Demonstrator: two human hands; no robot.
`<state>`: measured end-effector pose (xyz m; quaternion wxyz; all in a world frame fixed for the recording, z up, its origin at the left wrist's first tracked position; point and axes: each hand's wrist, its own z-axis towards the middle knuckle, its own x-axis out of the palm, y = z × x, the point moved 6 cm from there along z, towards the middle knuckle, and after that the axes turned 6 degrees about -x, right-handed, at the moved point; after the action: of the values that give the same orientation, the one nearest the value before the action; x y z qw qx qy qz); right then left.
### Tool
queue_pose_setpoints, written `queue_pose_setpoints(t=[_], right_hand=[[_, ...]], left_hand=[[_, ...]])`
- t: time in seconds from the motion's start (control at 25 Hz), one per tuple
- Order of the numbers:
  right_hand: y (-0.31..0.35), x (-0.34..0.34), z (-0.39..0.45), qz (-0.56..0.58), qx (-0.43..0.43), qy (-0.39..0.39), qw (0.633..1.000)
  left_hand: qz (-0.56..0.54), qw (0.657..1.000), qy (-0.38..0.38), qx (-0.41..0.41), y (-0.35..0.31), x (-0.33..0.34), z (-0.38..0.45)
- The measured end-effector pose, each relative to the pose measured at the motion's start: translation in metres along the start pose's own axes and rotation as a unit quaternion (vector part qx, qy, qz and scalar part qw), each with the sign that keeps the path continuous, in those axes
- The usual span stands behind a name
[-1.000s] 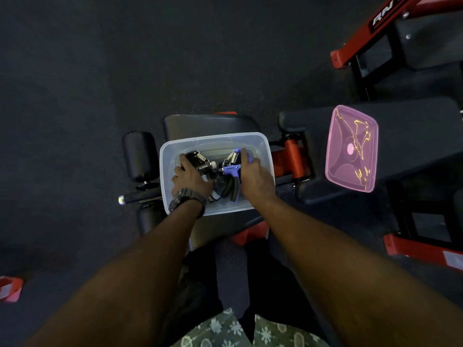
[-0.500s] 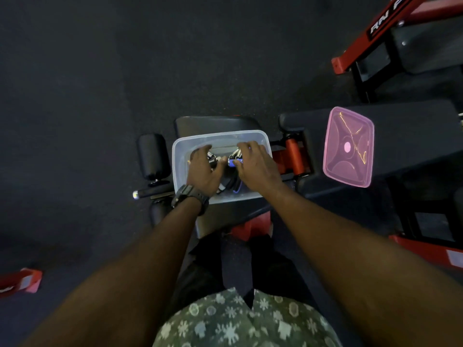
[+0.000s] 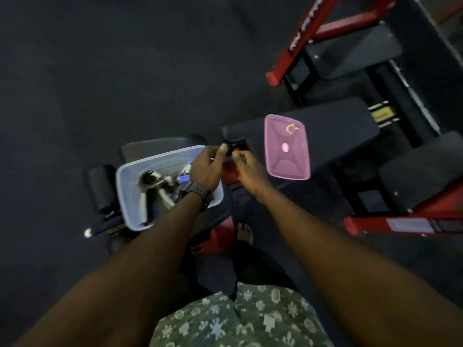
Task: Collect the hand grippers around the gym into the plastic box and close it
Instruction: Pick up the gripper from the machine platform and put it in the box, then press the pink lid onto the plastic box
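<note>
The box [image 3: 130, 196] is clear, thin-walled plastic, a rounded rectangle, and it sits open on the black padded seat [image 3: 160, 147] of a bench. Inside lie the hand grippers [image 3: 160, 186]: coiled steel springs, grey foam-looking handles, one with bright blue parts. The picture is a bit smeared, so I cannot count them.

The lid [image 3: 286, 147] is translucent pink, glossy, with moulded ridges and a pale round spot at its middle. It lies flat on the next black pad [image 3: 345, 126], well apart from the box. Red steel frame tubes [image 3: 328, 26] run behind, over dark speckled rubber floor [image 3: 100, 71].

Half a second ago both hands were down in the box on the grippers. Now they are out and up by its right-hand rim, moved toward the lid. The left hand [image 3: 206, 169], a black watch [image 3: 196, 191] on its wrist, has fingers loosely curled with the thumb out; the right hand [image 3: 248, 169] is curled too, fingertips drawn together. Neither visibly holds anything, though the blur leaves me unsure. The view has also swung right, showing more benches.
</note>
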<state>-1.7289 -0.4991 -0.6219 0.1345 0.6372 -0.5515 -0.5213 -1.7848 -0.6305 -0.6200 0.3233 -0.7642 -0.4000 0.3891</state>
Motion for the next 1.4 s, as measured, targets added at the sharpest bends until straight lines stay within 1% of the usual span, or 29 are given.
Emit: queue_pose_setpoints(t=[0.08, 0.16, 0.24, 0.28, 0.36, 0.52, 0.64, 0.72, 0.8, 0.88, 0.96, 1.04, 1.16, 1.24, 1.32, 1.4], right_hand=[[-0.041, -0.061, 0.016, 0.01, 0.03, -0.052, 0.998], [-0.083, -0.106, 0.034, 0.021, 0.071, -0.092, 0.993], [-0.131, -0.15, 0.065, 0.045, 0.109, -0.116, 0.986], [-0.154, -0.166, 0.081, 0.056, 0.122, -0.123, 0.983], [-0.185, -0.185, 0.107, 0.065, 0.134, -0.118, 0.982], [-0.245, -0.2, 0.16, 0.082, 0.168, -0.122, 0.975], [-0.265, -0.183, 0.18, 0.071, 0.192, -0.101, 0.974], [-0.268, -0.172, 0.184, 0.057, 0.198, -0.091, 0.974], [-0.271, -0.167, 0.184, 0.054, 0.217, -0.082, 0.971], [-0.266, -0.168, 0.181, 0.042, 0.219, -0.082, 0.971], [-0.253, -0.177, 0.173, 0.024, 0.211, -0.105, 0.972], [-0.232, -0.184, 0.162, 0.012, 0.202, -0.127, 0.971], [-0.187, -0.184, 0.14, 0.012, 0.176, -0.15, 0.973], [-0.141, -0.18, 0.12, 0.029, 0.127, -0.172, 0.977], [-0.085, -0.17, 0.092, 0.063, 0.052, -0.193, 0.978], [-0.024, -0.157, 0.066, 0.109, -0.036, -0.197, 0.974]], left_hand=[[-0.032, 0.998, 0.05, 0.007, -0.032, 0.059, 0.006], [-0.039, 0.995, 0.089, -0.002, -0.045, 0.107, 0.015], [-0.046, 0.992, 0.112, -0.038, -0.053, 0.17, 0.037], [-0.045, 0.991, 0.111, -0.062, -0.052, 0.198, 0.05], [-0.008, 0.992, 0.088, -0.089, -0.049, 0.23, 0.077], [0.112, 0.989, -0.005, -0.097, -0.049, 0.258, 0.151], [0.173, 0.969, -0.047, -0.169, -0.031, 0.26, 0.187], [0.164, 0.964, -0.047, -0.203, -0.013, 0.266, 0.179], [0.11, 0.97, -0.044, -0.213, -0.004, 0.27, 0.165], [0.063, 0.972, -0.046, -0.221, -0.007, 0.266, 0.158], [0.048, 0.974, -0.042, -0.218, -0.019, 0.254, 0.151], [0.031, 0.977, -0.033, -0.211, -0.032, 0.238, 0.138], [-0.027, 0.978, -0.015, -0.209, -0.044, 0.199, 0.112], [-0.049, 0.981, -0.017, -0.185, -0.051, 0.156, 0.094], [-0.081, 0.985, -0.018, -0.152, -0.054, 0.103, 0.073], [-0.156, 0.979, -0.008, -0.132, -0.054, 0.057, 0.052]])
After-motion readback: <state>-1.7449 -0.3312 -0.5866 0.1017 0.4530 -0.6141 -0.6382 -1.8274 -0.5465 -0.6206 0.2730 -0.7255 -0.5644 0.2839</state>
